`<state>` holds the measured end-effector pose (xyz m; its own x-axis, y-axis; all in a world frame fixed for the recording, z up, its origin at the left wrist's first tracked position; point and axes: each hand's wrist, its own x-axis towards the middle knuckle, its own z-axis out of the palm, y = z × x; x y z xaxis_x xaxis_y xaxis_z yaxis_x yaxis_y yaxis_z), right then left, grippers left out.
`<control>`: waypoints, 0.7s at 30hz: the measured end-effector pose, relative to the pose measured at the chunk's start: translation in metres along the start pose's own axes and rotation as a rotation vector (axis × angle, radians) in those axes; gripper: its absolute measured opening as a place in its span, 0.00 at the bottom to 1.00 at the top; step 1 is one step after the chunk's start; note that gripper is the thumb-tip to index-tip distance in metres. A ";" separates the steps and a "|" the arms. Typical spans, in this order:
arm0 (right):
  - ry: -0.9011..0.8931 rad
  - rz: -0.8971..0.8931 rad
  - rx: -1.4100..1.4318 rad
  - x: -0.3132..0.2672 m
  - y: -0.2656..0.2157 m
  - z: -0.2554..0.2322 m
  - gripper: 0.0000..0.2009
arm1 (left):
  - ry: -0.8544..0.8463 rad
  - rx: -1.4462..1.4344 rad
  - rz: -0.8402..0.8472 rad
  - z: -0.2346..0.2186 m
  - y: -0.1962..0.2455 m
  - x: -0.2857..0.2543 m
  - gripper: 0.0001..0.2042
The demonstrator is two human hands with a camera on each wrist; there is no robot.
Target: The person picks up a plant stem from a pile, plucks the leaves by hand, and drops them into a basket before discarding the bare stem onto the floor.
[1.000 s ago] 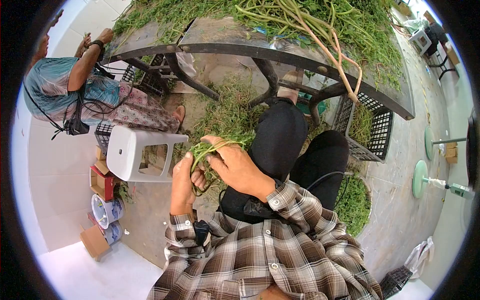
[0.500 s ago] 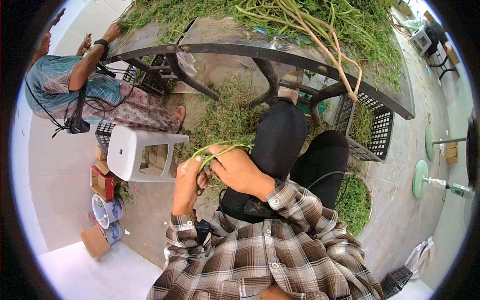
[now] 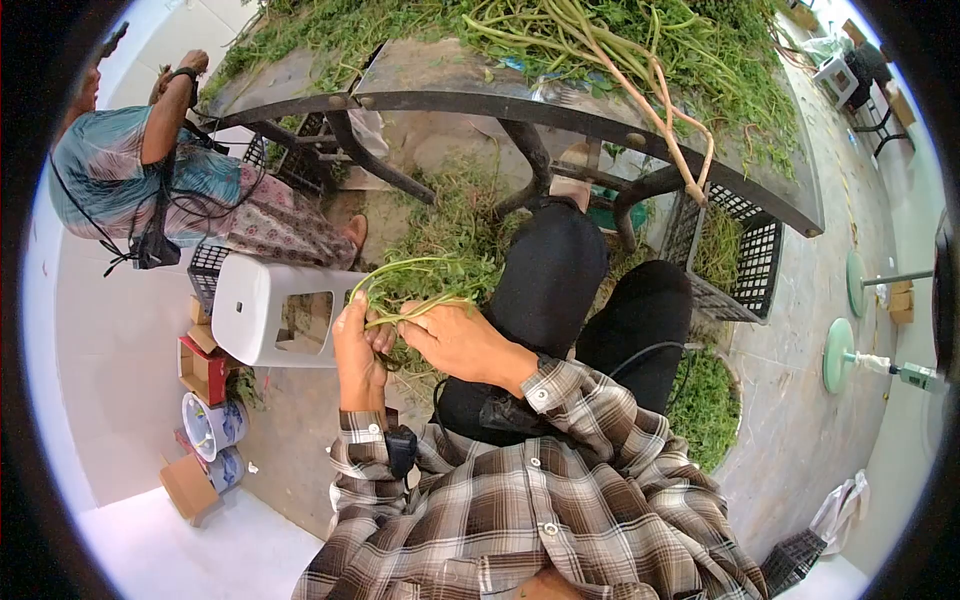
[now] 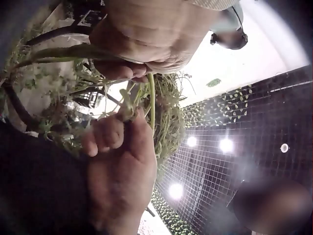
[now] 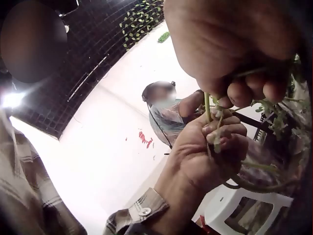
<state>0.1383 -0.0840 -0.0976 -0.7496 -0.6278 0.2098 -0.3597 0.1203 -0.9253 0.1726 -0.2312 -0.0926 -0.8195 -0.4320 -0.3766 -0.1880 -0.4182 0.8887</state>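
Observation:
My left hand (image 3: 358,345) grips a small bunch of long green leafy stems (image 3: 410,265), some of which arch up and over to the right. Close beside it, my right hand (image 3: 450,342) pinches stems from the same bunch between thumb and fingers. Both hands are held above the lap, left of the knee. In the right wrist view the curled fingers (image 5: 227,137) of the left hand wrap round the stems, and a thin stem (image 5: 208,107) runs up to the right hand.
Ahead stands a table (image 3: 430,65) heaped with greens and thick stems (image 3: 600,50). Cut greens (image 3: 450,215) litter the floor. A white stool (image 3: 265,310) is at left, near another person (image 3: 130,190). A black crate (image 3: 735,260) stands at right, with a container of greens (image 3: 705,415) below.
Both hands have shifted slightly left, and the stems now spread into a wider arc above them. The other person's raised hand has moved left, away from the greens.

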 end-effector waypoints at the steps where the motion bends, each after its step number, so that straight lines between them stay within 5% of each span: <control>1: -0.031 0.032 -0.009 0.001 0.000 0.000 0.12 | -0.007 -0.003 0.010 -0.003 -0.002 0.004 0.13; 4: -0.237 0.022 0.008 -0.009 -0.005 -0.008 0.13 | 0.112 -0.128 0.078 -0.041 -0.012 0.042 0.14; 7: -0.175 0.038 0.334 -0.013 -0.003 -0.016 0.12 | 0.213 -0.158 0.081 -0.086 0.005 0.059 0.14; 8: -0.147 0.218 0.546 -0.014 -0.007 -0.019 0.12 | 0.211 -0.155 0.074 -0.093 0.004 0.058 0.14; 10: -0.101 0.264 0.615 -0.011 -0.008 -0.019 0.12 | 0.190 -0.148 0.062 -0.102 0.007 0.051 0.13; 15: 0.028 0.200 0.525 -0.005 0.001 -0.004 0.11 | 0.195 -0.090 0.004 -0.079 -0.011 0.034 0.14; 21: 0.033 0.174 0.413 -0.006 0.000 -0.004 0.11 | 0.008 0.126 -0.032 -0.037 -0.013 0.016 0.15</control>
<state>0.1400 -0.0770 -0.0976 -0.7990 -0.5998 0.0440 0.0201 -0.0997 -0.9948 0.1820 -0.2624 -0.1195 -0.8076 -0.4264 -0.4073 -0.2812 -0.3288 0.9016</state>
